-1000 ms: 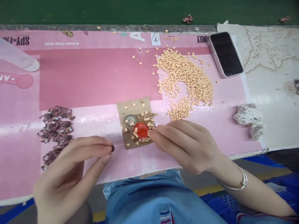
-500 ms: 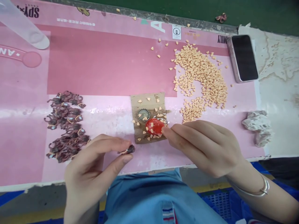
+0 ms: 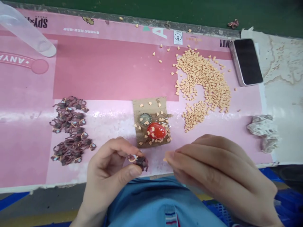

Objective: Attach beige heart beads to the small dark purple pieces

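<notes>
The left hand point(image 3: 111, 176) pinches a small dark figure point(image 3: 141, 163) between thumb and forefinger, its other fingers curled in behind. The figure is held just above the near edge of the counter, in front of the person's blue clothing point(image 3: 144, 198). A thin yellowish loop and a pale patch show on it; its far end is covered by the fingers, and its finer shape is hard to make out.

The right hand point(image 3: 217, 176) is close by but apart from it, thumb and forefinger pressed together on a tiny yellow piece point(image 3: 165, 160). Only a sliver of that piece shows at the fingertips, and the lower fingers are tucked under the hand, mostly out of sight. Its wrist is cut off by the bottom edge of the view.

Just beyond the hands lies a brown card point(image 3: 151, 110) with a metal bottle cap point(image 3: 146, 117), a shiny red dish point(image 3: 157, 130) and scattered yellow pieces; whether the dish holds liquid I cannot tell. To the left is a tangled heap of dark figures point(image 3: 69, 151), too overlapped to count. To the right are a spread of yellow pieces point(image 3: 213, 82), a phone point(image 3: 247, 61) and a crumpled white wad point(image 3: 262, 129). A clear strip point(image 3: 26, 28) is cut off at upper left.
</notes>
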### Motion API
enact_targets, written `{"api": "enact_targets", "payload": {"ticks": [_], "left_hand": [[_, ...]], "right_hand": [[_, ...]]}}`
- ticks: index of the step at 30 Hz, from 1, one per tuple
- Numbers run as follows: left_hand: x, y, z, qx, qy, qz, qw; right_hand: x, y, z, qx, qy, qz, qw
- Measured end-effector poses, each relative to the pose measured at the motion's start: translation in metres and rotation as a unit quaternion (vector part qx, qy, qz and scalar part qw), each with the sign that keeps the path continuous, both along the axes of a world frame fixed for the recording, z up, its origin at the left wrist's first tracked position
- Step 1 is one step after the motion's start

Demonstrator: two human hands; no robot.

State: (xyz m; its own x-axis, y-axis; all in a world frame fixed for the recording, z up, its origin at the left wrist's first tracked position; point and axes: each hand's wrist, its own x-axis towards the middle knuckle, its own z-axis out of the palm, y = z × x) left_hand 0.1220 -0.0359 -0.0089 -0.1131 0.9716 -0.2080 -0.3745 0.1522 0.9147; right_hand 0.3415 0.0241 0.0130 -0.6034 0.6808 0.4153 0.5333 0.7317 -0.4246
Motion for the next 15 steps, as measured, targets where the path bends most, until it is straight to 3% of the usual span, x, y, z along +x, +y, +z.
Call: {"api": "enact_targets", "payload": {"ticks": [8,15], "left_hand": [[0.002,0.002,0.000,-0.031,-0.056,-0.038,0.997],[0.009,0.001,0.002,-0.047,-0.060,-0.002,0.997]], "right_hand": [[-0.024,-0.004,-0.017,0.035,0.055,0.019,0.998],[-0.019,0.001,0.006,-0.013,0.030,0.069,0.997]]}}
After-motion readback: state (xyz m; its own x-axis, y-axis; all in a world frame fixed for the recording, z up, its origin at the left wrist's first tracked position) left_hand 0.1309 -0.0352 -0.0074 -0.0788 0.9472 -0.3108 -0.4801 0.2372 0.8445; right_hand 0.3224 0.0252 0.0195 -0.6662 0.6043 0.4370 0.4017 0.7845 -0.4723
